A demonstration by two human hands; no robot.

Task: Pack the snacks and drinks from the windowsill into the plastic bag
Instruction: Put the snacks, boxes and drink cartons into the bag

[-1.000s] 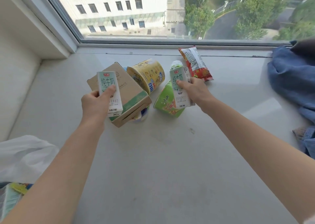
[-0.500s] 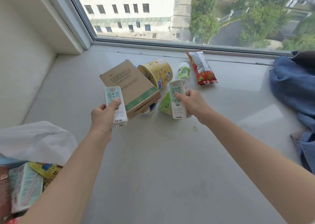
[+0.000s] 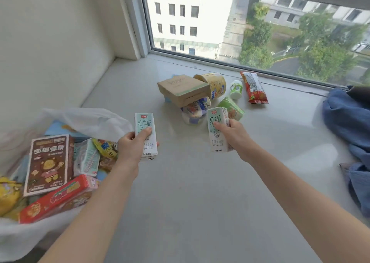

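Over at the left edge of the windowsill sits the white plastic bag, mouth open, and it's already pretty loaded: a brown snack box, a red box, a milk carton lying on its side, plus some yellow packets. So I'd call this roughly past the halfway mark.

Both hands are busy right now. The left hand is wrapped around one milk carton, held upright just beside the bag's opening, thumb across the front. The right hand grips a second milk carton, also upright, further out over the sill and close to the leftover pile.

What's left by the window: a tan cardboard box propped on a blue-and-white packet, a yellow cup tipped on its side, a small green-and-white bottle, a green packet, and a red chip bag. None of that is touched yet.

My guess is the two cartons go in next, left one first since it's practically there. Blue cloth on the right isn't part of this.
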